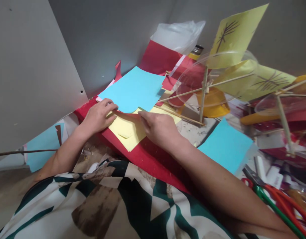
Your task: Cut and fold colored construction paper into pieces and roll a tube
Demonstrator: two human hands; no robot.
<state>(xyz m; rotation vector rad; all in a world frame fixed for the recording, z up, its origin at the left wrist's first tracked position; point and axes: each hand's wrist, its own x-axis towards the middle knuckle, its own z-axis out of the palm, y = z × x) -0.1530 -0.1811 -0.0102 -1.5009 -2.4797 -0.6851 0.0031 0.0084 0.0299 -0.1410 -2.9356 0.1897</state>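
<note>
A light blue paper sheet (135,89) lies in front of me, its near edge curved up a little. Along that edge a thin red strip (129,115) shows, maybe another sheet underneath. My left hand (99,116) pinches the near left corner, fingers closed. My right hand (159,127) grips the near edge further right, thumb and fingers pressed together; its grip partly hides the paper there. Beneath both hands lies a yellow paper sheet (126,131) with a small cut or folded flap. All of it rests on a red-covered surface (153,159).
Wooden stick frames (203,96) with clear plastic discs and yellow paper blades (239,33) stand at the right. Another blue sheet (226,146) lies near my right forearm. Scissors (257,179) with red and green handles sit lower right. A grey panel (31,73) rises at left.
</note>
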